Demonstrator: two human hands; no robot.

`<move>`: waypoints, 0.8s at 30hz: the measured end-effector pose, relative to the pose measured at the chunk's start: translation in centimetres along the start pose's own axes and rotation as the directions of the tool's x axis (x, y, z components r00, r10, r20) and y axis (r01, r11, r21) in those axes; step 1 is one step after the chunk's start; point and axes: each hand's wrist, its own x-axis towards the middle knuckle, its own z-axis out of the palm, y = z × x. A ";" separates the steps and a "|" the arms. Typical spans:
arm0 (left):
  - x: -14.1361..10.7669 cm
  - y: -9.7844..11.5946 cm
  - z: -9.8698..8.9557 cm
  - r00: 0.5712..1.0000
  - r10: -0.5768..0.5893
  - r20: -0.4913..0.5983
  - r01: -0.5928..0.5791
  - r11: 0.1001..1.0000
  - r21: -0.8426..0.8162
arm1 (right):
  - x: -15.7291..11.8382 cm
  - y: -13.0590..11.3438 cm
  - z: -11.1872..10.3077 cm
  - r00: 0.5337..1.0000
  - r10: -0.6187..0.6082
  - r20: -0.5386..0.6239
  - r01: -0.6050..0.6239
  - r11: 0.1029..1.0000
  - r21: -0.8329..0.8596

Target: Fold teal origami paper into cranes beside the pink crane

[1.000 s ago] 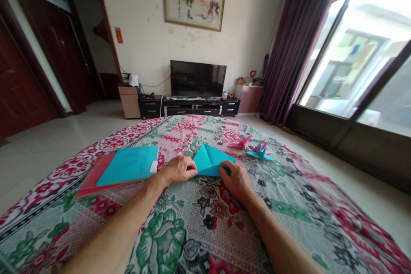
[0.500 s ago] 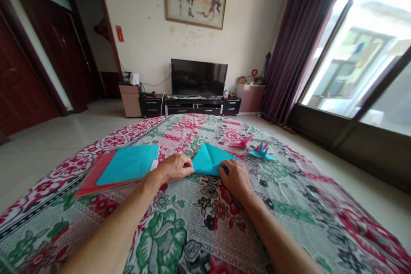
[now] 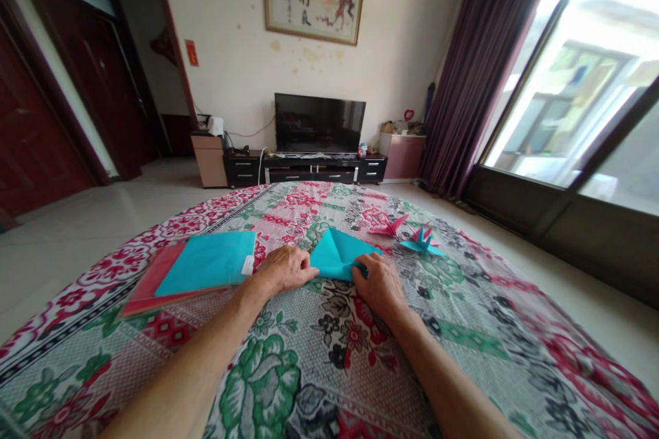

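Observation:
A blue sheet of origami paper (image 3: 340, 250), partly folded and creased, lies on the patterned tablecloth between my hands. At its near left corner my left hand (image 3: 288, 269) has its fingers curled, with thumb and fingertips on the paper's edge. My right hand (image 3: 378, 280) grips the right side, its fingers bent over the near right edge; the fingertips are partly hidden. To the right rest folded paper cranes: a pink crane (image 3: 391, 226) and a blue crane (image 3: 423, 243), with more pink paper behind the blue one.
Left of my left hand lies a stack of blue paper (image 3: 206, 262) over red paper (image 3: 147, 285), with a white label at its right edge. The round table's floral tablecloth (image 3: 268, 384) spreads all around. Beyond stand a television (image 3: 319, 125) and a low cabinet (image 3: 244, 171).
My left hand has slid slightly right along the near edge of the blue paper. My right hand stays almost in place on the paper's right side.

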 end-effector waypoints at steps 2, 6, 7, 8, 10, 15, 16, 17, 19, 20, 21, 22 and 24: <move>0.0 0.1 -0.1 1.000 -0.007 0.011 0.007 1.000 0.013 | 0.0 0.0 0.0 1.000 0.000 0.004 0.000 1.000 -0.005; 0.0 0.3 -0.2 1.000 -0.002 0.010 0.002 0.999 0.039 | 0.1 -0.1 -0.3 1.000 0.012 0.024 -0.011 1.000 -0.009; 0.0 0.4 -0.2 1.000 -0.005 0.005 0.004 0.999 0.043 | 0.1 -0.1 -0.3 0.999 0.016 0.029 -0.016 1.000 -0.011; 0.0 0.5 -0.2 1.000 -0.011 0.002 0.010 0.999 0.045 | 0.1 -0.2 -0.4 0.999 0.021 0.034 -0.020 1.000 -0.012; -0.1 0.8 -0.3 0.999 -0.033 0.006 0.033 0.998 0.049 | 0.2 -0.2 -0.5 0.999 0.024 0.034 -0.024 1.000 -0.017; -0.2 1.5 -0.6 0.998 -0.061 0.011 0.060 0.995 0.085 | 0.3 -0.2 -0.4 0.999 0.031 0.031 -0.030 0.999 -0.030; -0.2 1.6 -0.6 0.998 -0.064 0.013 0.063 0.994 0.091 | 0.4 -0.2 -0.4 0.999 0.033 0.034 -0.032 0.999 -0.032; -0.2 1.7 -0.7 0.997 -0.069 0.016 0.068 0.993 0.095 | 0.4 -0.2 -0.3 0.999 0.035 0.037 -0.034 0.999 -0.034; -0.2 1.8 -0.7 0.997 -0.073 0.021 0.071 0.992 0.104 | 0.5 -0.1 -0.1 0.999 0.034 0.032 -0.032 0.999 -0.040; -0.2 1.8 -0.6 0.997 -0.073 0.023 0.070 0.992 0.109 | 0.5 0.0 0.0 0.999 0.032 0.027 -0.030 0.999 -0.044; -0.2 1.8 -0.6 0.997 -0.071 0.025 0.067 0.991 0.116 | 0.5 0.0 0.1 0.999 0.031 0.022 -0.030 0.998 -0.050; -0.1 1.7 -0.6 0.997 -0.066 0.027 0.062 0.990 0.123 | 0.5 0.0 0.2 0.999 0.030 0.018 -0.029 0.998 -0.057; -0.1 1.7 -0.5 0.998 -0.058 0.026 0.054 0.990 0.131 | 0.6 0.0 0.2 1.000 0.029 0.012 -0.028 0.997 -0.067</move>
